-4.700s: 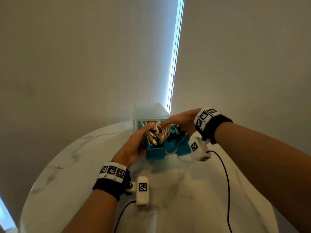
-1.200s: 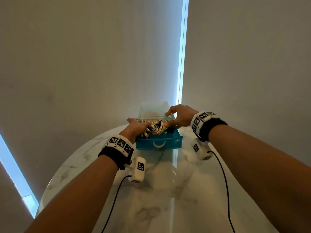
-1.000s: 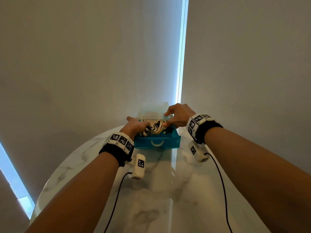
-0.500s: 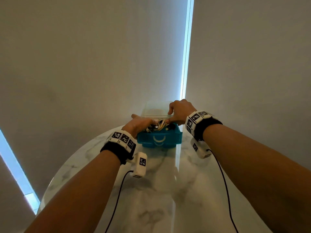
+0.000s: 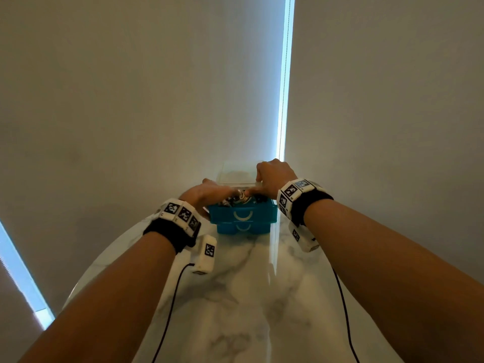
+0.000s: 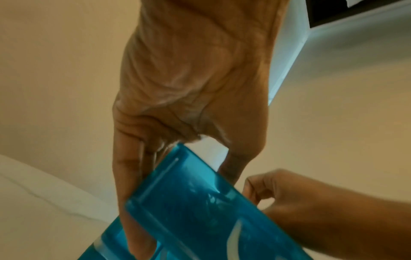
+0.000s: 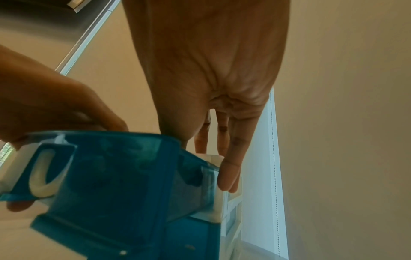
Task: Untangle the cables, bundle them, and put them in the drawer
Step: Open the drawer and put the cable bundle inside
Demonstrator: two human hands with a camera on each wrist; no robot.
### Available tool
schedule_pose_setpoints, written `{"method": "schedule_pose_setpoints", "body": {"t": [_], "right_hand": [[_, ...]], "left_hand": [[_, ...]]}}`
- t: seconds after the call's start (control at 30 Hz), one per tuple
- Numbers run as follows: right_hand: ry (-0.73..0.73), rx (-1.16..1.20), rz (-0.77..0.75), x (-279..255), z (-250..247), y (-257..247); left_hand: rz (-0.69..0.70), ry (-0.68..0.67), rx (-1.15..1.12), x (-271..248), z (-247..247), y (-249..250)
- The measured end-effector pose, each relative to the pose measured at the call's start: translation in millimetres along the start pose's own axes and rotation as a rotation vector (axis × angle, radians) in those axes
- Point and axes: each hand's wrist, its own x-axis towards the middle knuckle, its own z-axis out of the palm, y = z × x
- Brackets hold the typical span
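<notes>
The blue drawer (image 5: 243,214) sticks partly out of a clear plastic cabinet (image 5: 237,174) at the far side of the marble table (image 5: 243,297). A bundle of pale cables (image 5: 240,197) lies inside it, mostly hidden by both hands. My left hand (image 5: 207,193) grips the drawer's (image 6: 200,202) front left corner, fingers (image 6: 126,176) down its outer side and thumb over the rim. My right hand (image 5: 272,176) rests on the cabinet's right front edge. Its fingers (image 7: 231,158) lie straight against the frame, and its thumb reaches onto the cables.
A second blue drawer (image 5: 243,228) sits shut below the first. Black wrist-camera leads (image 5: 167,310) trail over the table toward me. Walls and a bright window gap (image 5: 284,100) stand close behind the cabinet.
The drawer has slid further into the cabinet, so less of the cables shows. Both hands moved back with it, the right one onto the cabinet's top edge.
</notes>
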Motion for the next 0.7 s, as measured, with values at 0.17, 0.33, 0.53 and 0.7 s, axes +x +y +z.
{"method": "schedule_pose_setpoints", "body": {"t": [0.17,0.33,0.53,0.7], "right_hand": [[-0.046,-0.035,-0.010,-2.1,-8.0,-5.5],[-0.277,0.020,-0.003,-13.5,-29.1,-3.9],[-0.530,0.150,-0.011,-29.1,-41.2,0.4],[-0.276,-0.089,-0.051,-27.0,-29.8,3.1]], "left_hand": [[-0.002,-0.021,-0.046,4.4,-8.6,-13.0],[-0.021,0.109,0.026,13.3,2.3,-12.4],[0.036,0.165,0.029,10.4,2.4,-15.4],[0.058,-0.079,-0.125,-5.1,-18.5,-12.0]]}}
